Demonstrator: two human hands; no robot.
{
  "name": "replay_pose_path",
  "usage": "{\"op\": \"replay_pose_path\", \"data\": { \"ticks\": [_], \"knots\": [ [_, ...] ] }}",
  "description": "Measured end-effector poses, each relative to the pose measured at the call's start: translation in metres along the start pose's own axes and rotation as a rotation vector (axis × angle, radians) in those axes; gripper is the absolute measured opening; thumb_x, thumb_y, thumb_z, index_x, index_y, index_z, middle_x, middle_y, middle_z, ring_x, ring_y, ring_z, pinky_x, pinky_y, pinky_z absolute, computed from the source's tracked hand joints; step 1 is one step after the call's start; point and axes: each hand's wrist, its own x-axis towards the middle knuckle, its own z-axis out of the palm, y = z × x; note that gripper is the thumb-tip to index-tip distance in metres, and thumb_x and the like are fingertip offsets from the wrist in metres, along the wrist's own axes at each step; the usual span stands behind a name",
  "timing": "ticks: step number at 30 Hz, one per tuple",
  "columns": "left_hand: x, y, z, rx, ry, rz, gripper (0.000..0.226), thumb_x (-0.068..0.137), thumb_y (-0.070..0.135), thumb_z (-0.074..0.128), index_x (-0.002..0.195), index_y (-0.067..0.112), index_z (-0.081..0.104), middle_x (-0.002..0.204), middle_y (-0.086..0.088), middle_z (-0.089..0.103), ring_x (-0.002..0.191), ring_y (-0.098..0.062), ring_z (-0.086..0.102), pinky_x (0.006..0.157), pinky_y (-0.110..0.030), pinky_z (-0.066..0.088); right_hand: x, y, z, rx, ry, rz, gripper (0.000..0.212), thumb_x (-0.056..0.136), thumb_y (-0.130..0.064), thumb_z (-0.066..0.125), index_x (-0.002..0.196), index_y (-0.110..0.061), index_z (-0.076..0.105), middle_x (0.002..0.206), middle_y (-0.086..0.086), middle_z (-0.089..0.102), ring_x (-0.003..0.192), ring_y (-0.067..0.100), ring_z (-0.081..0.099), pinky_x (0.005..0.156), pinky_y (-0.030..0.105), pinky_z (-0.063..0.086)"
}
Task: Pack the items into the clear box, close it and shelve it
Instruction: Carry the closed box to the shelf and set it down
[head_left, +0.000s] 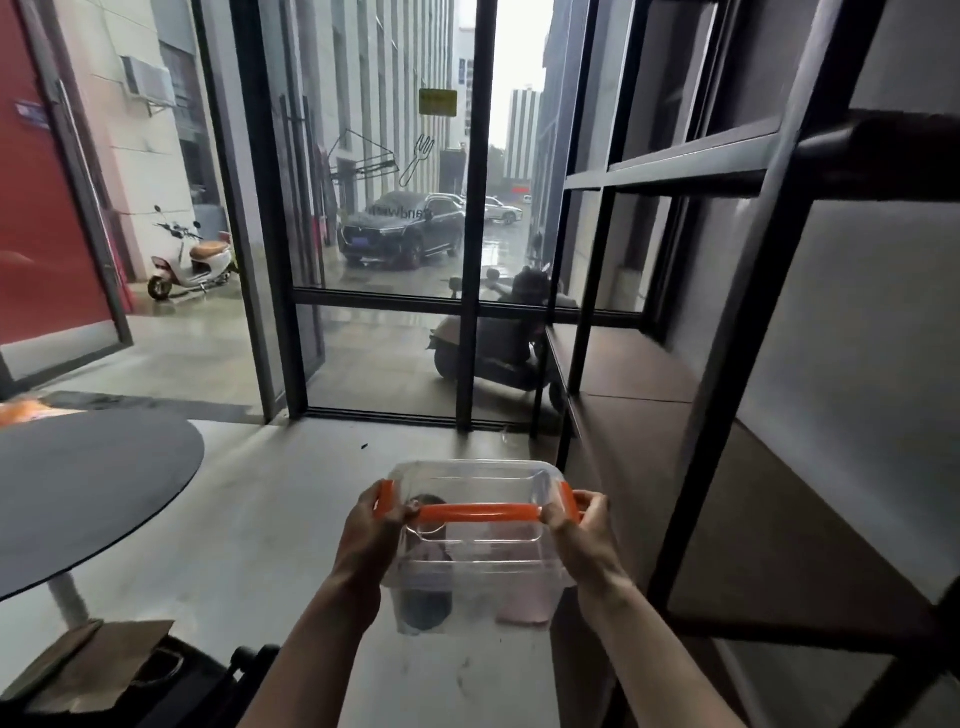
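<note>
I hold the clear box (475, 483) in the air above the floor, in front of me at bottom centre. Its lid is on, with an orange handle (478, 512) across the top and orange clips at both ends. My left hand (371, 530) grips the left end and my right hand (579, 530) grips the right end. Through the walls I see a dark round item (426, 605) and a pale pink item (524, 597) inside. The black-framed shelf unit (691, 395) with brown boards stands just to the right of the box.
A round dark table (88, 488) on a white leg is at the left. A brown paper bag (93, 660) and a dark object lie on the floor at bottom left. Ahead are glass doors with black frames (472, 260), with scooters and cars outside.
</note>
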Motion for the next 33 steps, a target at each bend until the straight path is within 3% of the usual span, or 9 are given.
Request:
{"op": "replay_pose_path", "data": {
  "ticks": [5, 10, 14, 17, 20, 23, 26, 31, 33],
  "knots": [
    [0.111, -0.002, 0.021, 0.012, 0.014, -0.002, 0.052, 0.088, 0.033, 0.065, 0.138, 0.022, 0.054, 0.126, -0.012, 0.065, 0.112, -0.034, 0.063, 0.092, -0.055, 0.054, 0.113, 0.001, 0.033, -0.004, -0.005, 0.005, 0.045, 0.094, -0.024, 0.065, 0.128, -0.014, 0.038, 0.118, 0.013, 0.055, 0.091, 0.019, 0.060, 0.070, 0.035, 0.055],
    [0.236, 0.011, 0.054, 0.044, 0.030, -0.033, 0.059, 0.093, 0.041, 0.061, 0.146, 0.021, 0.044, 0.134, -0.012, 0.059, 0.119, -0.035, 0.058, 0.096, -0.056, 0.050, 0.251, -0.007, 0.060, -0.032, -0.039, 0.017, 0.046, 0.091, -0.026, 0.065, 0.127, -0.014, 0.038, 0.111, 0.009, 0.056, 0.089, 0.018, 0.060, 0.080, 0.045, 0.058],
    [0.329, 0.036, 0.087, 0.059, 0.047, -0.035, 0.052, 0.089, 0.044, 0.062, 0.135, 0.021, 0.052, 0.129, -0.010, 0.062, 0.117, -0.033, 0.058, 0.094, -0.052, 0.050, 0.358, -0.022, 0.078, -0.015, -0.041, 0.026, 0.043, 0.092, -0.024, 0.065, 0.125, -0.015, 0.038, 0.115, 0.012, 0.058, 0.087, 0.015, 0.059, 0.076, 0.039, 0.056],
    [0.393, 0.048, 0.112, 0.076, 0.031, -0.038, 0.058, 0.084, 0.043, 0.062, 0.137, 0.023, 0.052, 0.127, -0.010, 0.064, 0.116, -0.034, 0.060, 0.096, -0.058, 0.050, 0.421, -0.034, 0.081, 0.006, -0.029, 0.020, 0.040, 0.094, -0.022, 0.063, 0.124, -0.016, 0.037, 0.113, 0.012, 0.058, 0.084, 0.013, 0.058, 0.067, 0.033, 0.053],
    [0.442, 0.056, 0.138, 0.075, -0.001, -0.023, 0.035, 0.090, 0.029, 0.063, 0.125, 0.023, 0.058, 0.121, -0.010, 0.066, 0.110, -0.032, 0.063, 0.095, -0.056, 0.051, 0.471, -0.044, 0.077, 0.023, 0.014, 0.015, 0.038, 0.096, -0.024, 0.060, 0.126, -0.014, 0.038, 0.117, 0.013, 0.058, 0.084, 0.012, 0.057, 0.064, 0.030, 0.049],
    [0.496, 0.057, 0.175, 0.096, -0.065, -0.024, 0.038, 0.090, 0.023, 0.064, 0.127, 0.021, 0.059, 0.120, -0.010, 0.068, 0.108, -0.030, 0.065, 0.093, -0.054, 0.054, 0.512, -0.049, 0.063, 0.051, 0.065, 0.034, 0.037, 0.098, -0.029, 0.057, 0.128, -0.015, 0.040, 0.110, 0.007, 0.058, 0.087, 0.014, 0.059, 0.061, 0.028, 0.048],
    [0.547, 0.054, 0.220, 0.094, -0.153, -0.031, 0.045, 0.089, 0.024, 0.066, 0.133, 0.021, 0.057, 0.122, -0.010, 0.066, 0.112, -0.031, 0.064, 0.092, -0.055, 0.054, 0.552, -0.047, 0.041, 0.068, 0.157, 0.049, 0.039, 0.098, -0.031, 0.057, 0.131, -0.016, 0.040, 0.119, 0.011, 0.058, 0.094, 0.019, 0.060, 0.063, 0.029, 0.051],
    [0.624, 0.048, 0.318, 0.108, -0.389, -0.050, 0.045, 0.090, 0.021, 0.067, 0.133, 0.018, 0.055, 0.123, -0.011, 0.065, 0.109, -0.029, 0.064, 0.088, -0.050, 0.055, 0.614, -0.038, -0.011, 0.051, 0.373, 0.095, 0.040, 0.096, -0.030, 0.059, 0.131, -0.020, 0.043, 0.118, 0.009, 0.062, 0.098, 0.022, 0.064, 0.073, 0.038, 0.057],
    [0.645, 0.049, 0.358, 0.101, -0.484, -0.048, 0.052, 0.089, 0.020, 0.068, 0.138, 0.021, 0.050, 0.124, -0.010, 0.065, 0.110, -0.028, 0.064, 0.093, -0.053, 0.053, 0.634, -0.034, -0.034, 0.039, 0.468, 0.115, 0.041, 0.097, -0.029, 0.058, 0.134, -0.022, 0.043, 0.118, 0.007, 0.060, 0.097, 0.019, 0.062, 0.069, 0.035, 0.054]
  ]
}}
